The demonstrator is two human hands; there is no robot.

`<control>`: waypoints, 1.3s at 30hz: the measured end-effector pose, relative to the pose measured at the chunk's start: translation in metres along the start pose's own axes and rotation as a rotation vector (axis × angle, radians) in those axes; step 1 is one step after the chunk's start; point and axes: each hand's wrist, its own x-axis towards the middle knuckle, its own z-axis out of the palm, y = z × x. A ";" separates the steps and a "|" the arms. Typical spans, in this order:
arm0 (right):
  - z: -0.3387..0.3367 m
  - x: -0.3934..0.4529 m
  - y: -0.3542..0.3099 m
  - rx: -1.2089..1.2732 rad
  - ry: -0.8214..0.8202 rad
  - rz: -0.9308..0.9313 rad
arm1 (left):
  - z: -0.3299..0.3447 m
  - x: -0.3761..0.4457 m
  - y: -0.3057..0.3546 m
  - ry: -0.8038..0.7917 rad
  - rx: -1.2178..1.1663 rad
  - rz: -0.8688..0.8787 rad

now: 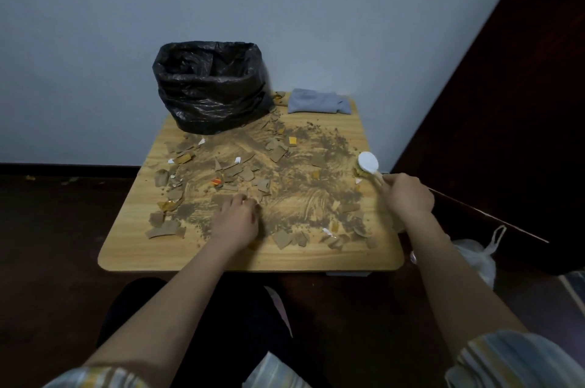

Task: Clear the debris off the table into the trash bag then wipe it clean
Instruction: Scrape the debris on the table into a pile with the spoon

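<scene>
From the head camera, a small wooden table (133,248) with rounded corners stands against a pale blue wall, and most of its top is strewn with debris (285,172) — brown cardboard-like scraps, a few orange and white bits, and a wide smear of fine brown dirt. At the far left corner of the table stands a black trash bag (210,87), upright with its mouth open, some of the scraps lying right against its base. Just to its right, at the far edge, lies a folded grey-blue cloth (316,102), clear of the dirt.

The left hand (235,220) rests down on the near middle of the table, fingers curled in among the scraps; it seems to be pinching or gathering some of them, but the view is too soft to say whether it actually holds anything. The right hand (406,194) is at the table's right edge, wrapped around the pale handle of a scrubbing brush (367,166) whose round white head points toward the debris, bristles down on the tabletop.

On the dark floor to the right of the table sits a white plastic bag (478,256) with a loop handle. No label or writing can be read anywhere — the orange bits are too small to make out.
</scene>
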 end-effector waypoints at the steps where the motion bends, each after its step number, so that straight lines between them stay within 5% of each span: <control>1: 0.002 0.001 -0.001 -0.009 -0.011 0.007 | 0.002 0.001 0.000 -0.002 0.003 0.001; 39: 0.023 0.022 -0.109 -0.025 -0.091 -0.244 | 0.005 0.017 -0.002 0.002 -0.112 0.026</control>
